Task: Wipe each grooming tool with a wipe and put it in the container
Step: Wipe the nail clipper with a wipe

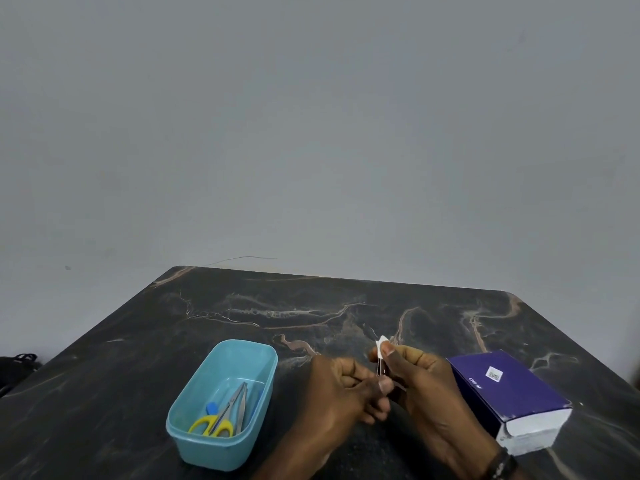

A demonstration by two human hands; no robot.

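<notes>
A turquoise plastic container (194, 434) stands on the dark marble table (242, 306), left of my hands. Inside lie yellow-handled scissors (213, 426), metal tweezers (241, 407) and a blue-tipped tool (211, 408). My left hand (341, 393) pinches the lower end of a thin metal grooming tool (380, 368), held upright between both hands. My right hand (415, 379) pinches a small white wipe (382, 342) around the tool's upper end. Most of the tool is hidden by my fingers.
A purple box with a white end (509, 396) lies on the table just right of my right hand. A dark band is on my right wrist (502, 462). A dark object (17, 365) sits beyond the table's left edge. A grey wall rises behind.
</notes>
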